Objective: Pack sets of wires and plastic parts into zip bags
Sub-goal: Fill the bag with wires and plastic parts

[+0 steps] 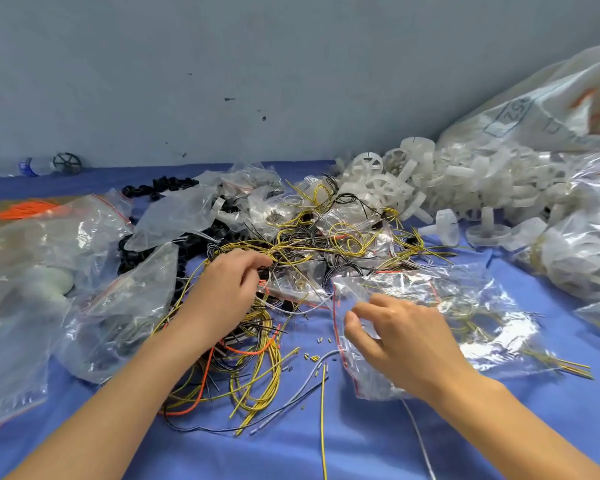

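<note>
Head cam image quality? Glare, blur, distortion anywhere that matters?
Head view: strong glare on the zip bag the right hand pinches, contents partly washed out; wide-angle stretch at the edges, forearms look oversized; big sack far right is soft; wires the left hand pinches are sharp; lighting even, shadows faint.

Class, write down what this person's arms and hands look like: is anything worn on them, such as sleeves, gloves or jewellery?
Nothing worn shows. The left hand and right hand are bare: no gloves, rings or watch. The left forearm and right forearm are bare too, with no sleeve down to the picture's lower edge.
</note>
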The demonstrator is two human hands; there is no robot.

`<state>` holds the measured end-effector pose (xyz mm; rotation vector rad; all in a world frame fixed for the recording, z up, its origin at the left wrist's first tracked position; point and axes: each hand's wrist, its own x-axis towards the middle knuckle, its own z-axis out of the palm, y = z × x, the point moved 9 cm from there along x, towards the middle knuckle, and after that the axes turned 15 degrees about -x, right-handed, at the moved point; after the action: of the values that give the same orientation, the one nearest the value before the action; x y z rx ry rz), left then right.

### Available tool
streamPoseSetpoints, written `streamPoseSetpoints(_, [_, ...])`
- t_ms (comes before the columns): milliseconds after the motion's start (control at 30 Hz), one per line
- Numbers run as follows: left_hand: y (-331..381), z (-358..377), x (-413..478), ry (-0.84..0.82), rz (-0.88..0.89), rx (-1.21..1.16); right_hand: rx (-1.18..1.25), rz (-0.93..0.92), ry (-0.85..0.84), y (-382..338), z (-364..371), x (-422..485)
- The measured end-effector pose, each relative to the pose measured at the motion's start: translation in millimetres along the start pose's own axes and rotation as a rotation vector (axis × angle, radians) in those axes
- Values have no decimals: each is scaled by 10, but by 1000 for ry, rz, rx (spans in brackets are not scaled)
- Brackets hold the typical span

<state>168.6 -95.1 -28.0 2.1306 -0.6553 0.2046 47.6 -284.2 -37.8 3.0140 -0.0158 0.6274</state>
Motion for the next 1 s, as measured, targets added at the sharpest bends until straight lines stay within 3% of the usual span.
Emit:
streamPoseSetpoints(367, [444, 816, 956, -123, 19, 158, 92, -114, 95, 139, -276, 3])
streamPoseSetpoints(533, [415, 1288, 1105, -338, -20, 478, 105, -56, 88, 334, -288, 63])
streamPoseSetpoints(633, [308, 1382, 1095, -388, -120, 480, 100, -36, 86, 427, -270, 87])
streamPoseSetpoints(733, [301, 1343, 1095, -299, -171, 341, 116, -5, 108, 487, -295, 110])
streamPoseSetpoints(1000, [504, 1234, 1116, 8, -276, 371, 198, 195, 125, 746, -240, 135])
